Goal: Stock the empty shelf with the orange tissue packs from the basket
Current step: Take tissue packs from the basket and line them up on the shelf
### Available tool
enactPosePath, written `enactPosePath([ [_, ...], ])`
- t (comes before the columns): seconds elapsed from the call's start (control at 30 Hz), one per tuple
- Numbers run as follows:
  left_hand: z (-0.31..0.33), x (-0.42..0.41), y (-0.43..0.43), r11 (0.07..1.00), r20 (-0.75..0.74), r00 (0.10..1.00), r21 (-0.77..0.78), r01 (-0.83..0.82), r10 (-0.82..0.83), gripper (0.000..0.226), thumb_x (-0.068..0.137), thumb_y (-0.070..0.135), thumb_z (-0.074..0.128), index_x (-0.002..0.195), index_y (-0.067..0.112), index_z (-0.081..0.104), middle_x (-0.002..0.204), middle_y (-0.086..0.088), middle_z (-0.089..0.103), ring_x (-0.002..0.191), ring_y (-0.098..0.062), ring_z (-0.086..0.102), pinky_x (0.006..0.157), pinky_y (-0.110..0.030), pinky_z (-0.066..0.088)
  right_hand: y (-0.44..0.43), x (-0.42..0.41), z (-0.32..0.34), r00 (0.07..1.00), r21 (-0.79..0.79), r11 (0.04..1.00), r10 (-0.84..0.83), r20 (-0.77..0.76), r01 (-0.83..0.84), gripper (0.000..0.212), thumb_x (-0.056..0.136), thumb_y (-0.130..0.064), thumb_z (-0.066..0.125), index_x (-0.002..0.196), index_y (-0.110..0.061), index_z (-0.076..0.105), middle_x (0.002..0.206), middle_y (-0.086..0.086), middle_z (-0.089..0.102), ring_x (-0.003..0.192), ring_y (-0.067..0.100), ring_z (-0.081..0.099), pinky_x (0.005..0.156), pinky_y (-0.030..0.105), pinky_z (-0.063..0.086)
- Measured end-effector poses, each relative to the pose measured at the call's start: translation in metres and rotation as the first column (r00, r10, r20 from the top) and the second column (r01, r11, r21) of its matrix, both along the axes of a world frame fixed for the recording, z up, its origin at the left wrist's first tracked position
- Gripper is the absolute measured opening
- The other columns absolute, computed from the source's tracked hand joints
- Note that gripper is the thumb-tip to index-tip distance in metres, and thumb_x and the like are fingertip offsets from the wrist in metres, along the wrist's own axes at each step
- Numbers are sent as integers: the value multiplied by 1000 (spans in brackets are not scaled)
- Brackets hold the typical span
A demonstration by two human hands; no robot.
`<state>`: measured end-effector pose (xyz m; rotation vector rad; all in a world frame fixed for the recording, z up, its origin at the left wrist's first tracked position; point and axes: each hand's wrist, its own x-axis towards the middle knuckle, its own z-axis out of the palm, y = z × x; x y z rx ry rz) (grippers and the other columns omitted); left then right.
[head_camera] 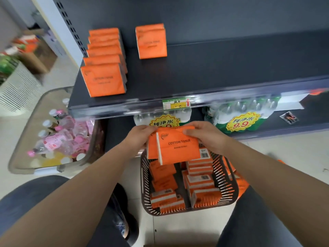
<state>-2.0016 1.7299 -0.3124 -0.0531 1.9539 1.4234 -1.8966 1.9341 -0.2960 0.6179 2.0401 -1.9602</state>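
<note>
Orange soft-plastic tissue packs stand upright in a front-to-back row [104,63] at about ten o'clock on the dark flat metal shelf [222,72]. Just right of that row, near eleven o'clock and well apart from it, a second short stack of orange packs [151,41] stands alone; everything to its right on the shelf is bare.

Below centre, the left hand [140,136] pinches the upper left corner of two orange packs printed "COTTON TISSUE" [175,148], fingers closed on the wrapper. The right hand [204,136] clamps the upper right edge of the same pair. The packs are held together in the air, not squared: one hangs lower than the other.

Directly beneath them, at six o'clock, a dark slotted plastic basket [229,191] on the floor holds many more orange packs, lying jumbled.

Risks, as a judgement: because the pair is gripped only along its top and is misaligned, the lower pack could slide free on the lift to the shelf. Set down carelessly, the pair could also knock over the upright packs already stocked.
</note>
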Motion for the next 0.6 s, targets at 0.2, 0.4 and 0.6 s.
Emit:
enactPosePath([
  [0.2, 27, -4, 2, 981, 60, 998, 189, -47, 36, 39, 91, 42, 61, 111, 9, 66, 83, -2, 75, 78, -16, 71, 71, -31, 54, -11, -9, 18, 988, 22, 992, -124, -97, 127, 24, 89, -23, 65, 113, -18, 62, 104, 4, 70, 92, 19, 70, 74, 36, 58],
  [0.4, 48, -10, -1, 961, 54, 987, 243, 133, -151, 99, 59, 56, 81, 142, 24, 38, 126, -3, 62, 115, -23, 61, 96, -42, 50, -19, -24, 32, 942, 47, 956, -274, -195, 288, 7, 88, -23, 65, 94, -27, 63, 97, 3, 70, 84, 19, 69, 66, 34, 58],
  [0.6, 67, -19, 3, 952, 17, 991, 281, 119, -129, 114, 54, 31, 89, 148, 31, 25, 129, 0, 52, 112, -22, 59, 86, -41, 55, -24, -38, 49, 906, 94, 938, -292, -305, 334, 15, 88, -26, 63, 103, -29, 60, 104, 0, 66, 93, 17, 64, 78, 36, 54],
])
